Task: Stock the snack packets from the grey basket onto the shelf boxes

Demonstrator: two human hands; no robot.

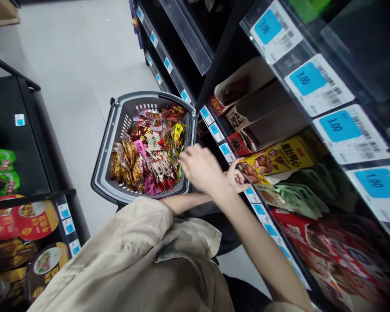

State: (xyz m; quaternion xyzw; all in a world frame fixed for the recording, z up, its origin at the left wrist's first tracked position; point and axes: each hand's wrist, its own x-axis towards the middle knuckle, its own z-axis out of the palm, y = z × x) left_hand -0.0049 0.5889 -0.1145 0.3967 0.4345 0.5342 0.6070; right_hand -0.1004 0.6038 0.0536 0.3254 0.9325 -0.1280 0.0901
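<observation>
My left hand (236, 177) reaches under my right forearm to the shelf. Its thumb and fingers are closed around the front end of a yellow snack box (279, 158) with food pictures on it. My right hand (199, 168) crosses over it and hangs by the right rim of a grey shopping basket (112, 130). Its fingers are loosely bent and a little apart, with nothing visible in them; the palm side is hidden. Inside the basket stand many small snack packets: brown ones (130, 162), pink and red ones, and yellow ones (178, 135) nearest my right hand.
Opened cardboard boxes (243, 86) share the shelf with green-and-white packets (295, 197) and red packages (338, 251). Price labels (336, 125) line the upper shelf edge above my arms. At left, a black rack (29, 143) holds green packs and round-lidded food tubs (34, 219). Grey floor (84, 47) lies between.
</observation>
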